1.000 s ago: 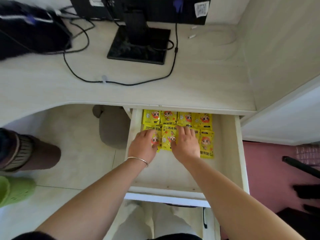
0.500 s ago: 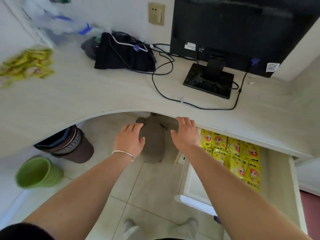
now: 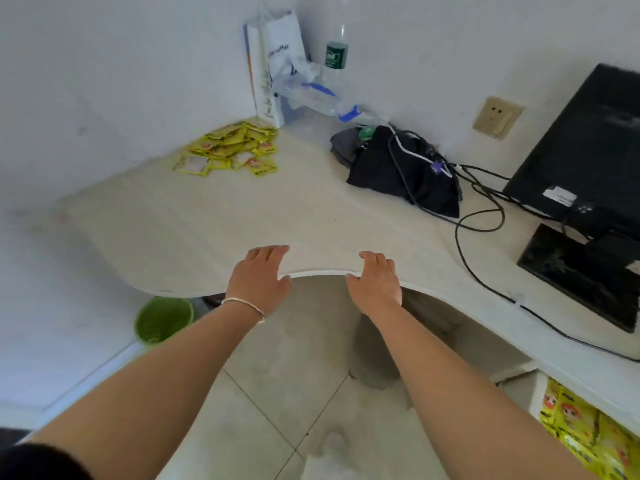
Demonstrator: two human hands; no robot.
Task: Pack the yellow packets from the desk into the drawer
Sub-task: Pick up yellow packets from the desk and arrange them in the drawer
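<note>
Lower right corner: drawer (image 3: 536,389), open below the tabletop edge; packed yellow packets (image 3: 585,431) inside, flat, face up, in close rows, presumably to leave room for more

Lower left: green bin (image 3: 162,318) on the tiled floor, partly under the tabletop

Centre: left grip (image 3: 259,280), bracelet (image 3: 242,303) at the wrist, wide, fingers straight and close together, empty, palm down over the curved front edge of the tabletop (image 3: 242,209). Right grip (image 3: 375,284) near it on the same edge, likewise wide and empty. Both arms stretched forward, judged a reach toward the next batch. Touching the edge or just above it: cannot tell

Upper left of centre: loose yellow packets (image 3: 232,150), an untidy heap on the tabletop close to the wall, overlapping at odd angles. Well apart from both grips and beyond them, up and to the left, more in line with the left grip. Far from the drawer as well, hence the long reach

Upper centre: white paper bag (image 3: 273,64) and clear bottle (image 3: 336,53) against the wall, just behind the heap

Upper right: black bundle (image 3: 398,168) tangled with cables, wall socket (image 3: 497,116), monitor (image 3: 588,143) on its stand

Status, as judged: task part done, heap not yet cleared
</note>
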